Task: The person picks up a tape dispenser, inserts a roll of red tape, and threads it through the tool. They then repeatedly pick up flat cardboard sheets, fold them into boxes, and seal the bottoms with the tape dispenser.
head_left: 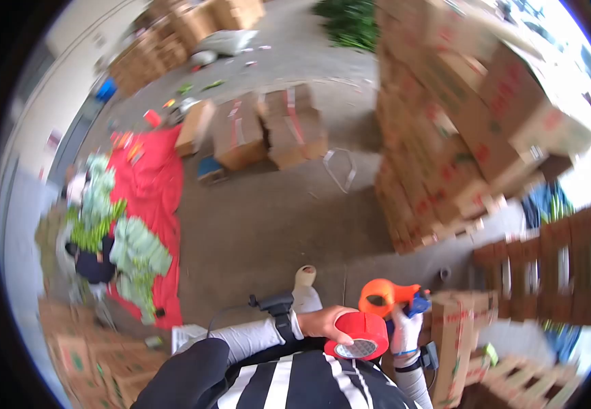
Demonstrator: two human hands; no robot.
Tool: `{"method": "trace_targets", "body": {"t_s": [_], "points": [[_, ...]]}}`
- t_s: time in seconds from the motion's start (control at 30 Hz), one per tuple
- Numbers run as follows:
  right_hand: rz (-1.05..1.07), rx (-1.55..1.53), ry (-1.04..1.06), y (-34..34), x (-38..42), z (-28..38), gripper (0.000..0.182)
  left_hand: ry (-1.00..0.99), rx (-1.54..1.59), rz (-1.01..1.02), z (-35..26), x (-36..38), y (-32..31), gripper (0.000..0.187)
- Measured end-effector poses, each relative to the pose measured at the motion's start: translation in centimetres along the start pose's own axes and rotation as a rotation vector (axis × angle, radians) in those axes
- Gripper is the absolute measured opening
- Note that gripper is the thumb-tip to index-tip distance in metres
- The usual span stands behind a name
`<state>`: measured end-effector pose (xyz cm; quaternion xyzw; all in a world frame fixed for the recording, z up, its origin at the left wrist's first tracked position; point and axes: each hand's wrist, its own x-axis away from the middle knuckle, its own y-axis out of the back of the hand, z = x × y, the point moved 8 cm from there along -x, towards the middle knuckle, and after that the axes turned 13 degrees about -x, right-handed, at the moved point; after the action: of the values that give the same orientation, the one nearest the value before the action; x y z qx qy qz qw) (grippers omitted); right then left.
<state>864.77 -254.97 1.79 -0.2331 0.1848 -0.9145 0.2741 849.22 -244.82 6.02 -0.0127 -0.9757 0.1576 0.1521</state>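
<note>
At the bottom centre, my left hand (326, 323) is closed round a large roll of red tape (370, 330), in front of my striped top. Just right of it, my right hand (406, 332) grips an orange tape dispenser (385, 294) with a blue part at its right end. The hand looks pale, as if gloved. The dispenser's ring sits just above the red roll.
Stacked cartons (431, 157) rise at the right, with more cartons (450, 347) beside my right hand. A red sheet (166, 198) with green produce lies left, where a person (94, 264) works. Two taped cartons (295, 123) stand ahead on the floor.
</note>
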Motion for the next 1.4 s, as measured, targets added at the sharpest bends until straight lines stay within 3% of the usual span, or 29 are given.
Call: {"method": "trace_targets", "body": {"t_s": [0.03,0.1,0.13,0.2,0.27,0.4,0.43,0.5,0.57,0.73,0.77,0.8,0.93,1.03,1.17,1.27,1.37,1.4], "points": [[0.099,0.145,-0.019,-2.6,0.3,-1.5,0.039,-0.037,0.076,-0.112,0.7,2.2,1.4,0.075],[0.232,0.018,-0.285,-2.8,-1.6,-9.0,0.036,-0.056,0.167,-0.390,1.1,5.8,3.7,0.073],[0.089,-0.067,-0.528,-5.5,-1.0,-11.1,0.033,-0.080,0.125,-0.573,1.8,8.9,5.1,0.071],[0.231,0.001,-0.679,-9.1,-1.3,-16.6,0.035,-0.154,0.117,-0.921,3.9,14.9,7.8,0.063],[0.330,0.094,-0.586,-20.1,2.1,-14.4,0.037,-0.210,0.148,-1.057,4.4,21.0,9.5,0.066],[0.509,0.117,-0.349,-32.6,2.6,-18.3,0.041,-0.379,0.167,-1.222,2.7,30.2,14.7,0.073],[0.524,0.144,-0.252,-35.6,2.9,-18.5,0.042,-0.459,0.097,-1.226,2.3,32.4,16.6,0.076],[0.607,0.329,0.061,-41.5,3.6,-17.8,0.042,-0.447,-0.503,-1.291,-0.7,37.7,19.6,0.076],[0.607,0.383,0.143,-46.8,5.2,-16.8,0.045,-0.508,-0.385,-1.242,-2.3,41.9,23.6,0.078],[0.872,0.396,0.068,-55.9,8.7,-18.2,0.059,-0.578,-0.089,-1.227,-4.2,50.3,27.3,0.087],[0.931,0.387,0.059,-56.9,9.0,-19.0,0.061,-0.594,-0.134,-1.236,-4.1,51.4,28.0,0.086],[0.881,0.326,-0.188,-56.9,8.7,-21.6,0.067,-0.606,-0.175,-1.245,-3.8,52.6,28.4,0.086],[1.049,0.305,-0.336,-60.8,8.5,-26.3,0.067,-0.568,-0.433,-1.347,-4.3,56.8,30.4,0.074],[1.155,0.288,-0.342,-64.1,7.9,-29.2,0.069,-0.476,-0.547,-1.447,-5.4,59.3,32.8,0.066],[1.081,0.367,-0.510,-68.6,5.4,-33.0,0.079,-0.463,-0.508,-1.514,-6.1,61.7,38.0,0.065],[1.199,0.247,-0.421,-73.6,2.8,-35.1,0.081,-0.460,-0.460,-1.556,-7.1,62.6,42.6,0.063],[1.216,0.330,-0.665,-78.2,0.3,-37.0,0.084,-0.369,-0.535,-1.587,-9.8,63.4,46.8,0.062],[1.294,0.281,-0.636,-80.1,-0.2,-37.3,0.085,-0.336,-0.595,-1.587,-10.9,63.9,48.4,0.062]]}}
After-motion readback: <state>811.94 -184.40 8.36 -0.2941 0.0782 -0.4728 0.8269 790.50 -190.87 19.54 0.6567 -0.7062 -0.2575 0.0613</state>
